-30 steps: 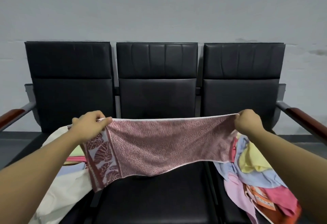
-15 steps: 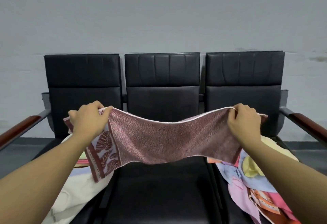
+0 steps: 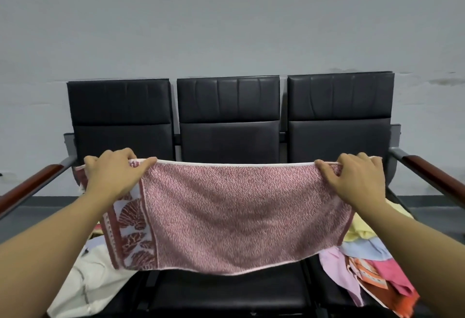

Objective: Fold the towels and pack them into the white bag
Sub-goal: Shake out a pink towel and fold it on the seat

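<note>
A pink speckled towel (image 3: 231,217) with a red leaf-patterned border on its left end hangs stretched in the air over the middle seat. My left hand (image 3: 113,177) grips its top left corner and my right hand (image 3: 357,179) grips its top right corner, so the top hem runs nearly straight between them. The white bag (image 3: 83,285) lies on the left seat, partly hidden behind the towel and my left forearm. A pile of loose towels (image 3: 372,267) in yellow, blue, lilac, pink and orange lies on the right seat.
Three joined black chairs (image 3: 227,116) stand against a grey wall. Wooden armrests stick out at the left (image 3: 27,189) and the right (image 3: 432,174). The middle seat cushion (image 3: 226,290) lies below the hanging towel.
My hands have moved apart and pulled the sagging towel taut. More of the towel now hangs down flat. The view has tilted up a little.
</note>
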The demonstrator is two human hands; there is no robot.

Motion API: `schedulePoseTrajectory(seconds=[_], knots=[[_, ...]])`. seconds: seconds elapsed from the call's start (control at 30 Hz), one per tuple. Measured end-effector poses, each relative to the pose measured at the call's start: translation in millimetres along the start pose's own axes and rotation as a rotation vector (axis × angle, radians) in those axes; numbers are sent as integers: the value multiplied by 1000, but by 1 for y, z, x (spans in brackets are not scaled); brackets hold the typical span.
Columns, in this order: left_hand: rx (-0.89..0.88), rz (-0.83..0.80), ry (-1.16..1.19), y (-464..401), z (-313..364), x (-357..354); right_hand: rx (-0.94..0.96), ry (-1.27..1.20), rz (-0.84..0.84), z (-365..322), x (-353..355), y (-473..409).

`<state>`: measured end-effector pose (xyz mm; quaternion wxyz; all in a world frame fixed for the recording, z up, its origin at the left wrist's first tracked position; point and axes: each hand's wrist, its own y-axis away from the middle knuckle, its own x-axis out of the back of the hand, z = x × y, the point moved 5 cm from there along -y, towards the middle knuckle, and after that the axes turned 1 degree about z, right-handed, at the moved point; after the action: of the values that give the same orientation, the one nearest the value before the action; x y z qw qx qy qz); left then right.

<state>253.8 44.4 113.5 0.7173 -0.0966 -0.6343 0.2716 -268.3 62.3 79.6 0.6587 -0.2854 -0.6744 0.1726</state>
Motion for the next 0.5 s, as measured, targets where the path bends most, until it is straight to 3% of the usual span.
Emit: schedulePoseTrajectory(seconds=[0.2,0.5], knots=[[-46,-165,-61,-12,7,-67,-49,40,-168,5,-59,-1],[-87,-365,-166,-34,20,-219,-73,105,-413,5,-203,-10]])
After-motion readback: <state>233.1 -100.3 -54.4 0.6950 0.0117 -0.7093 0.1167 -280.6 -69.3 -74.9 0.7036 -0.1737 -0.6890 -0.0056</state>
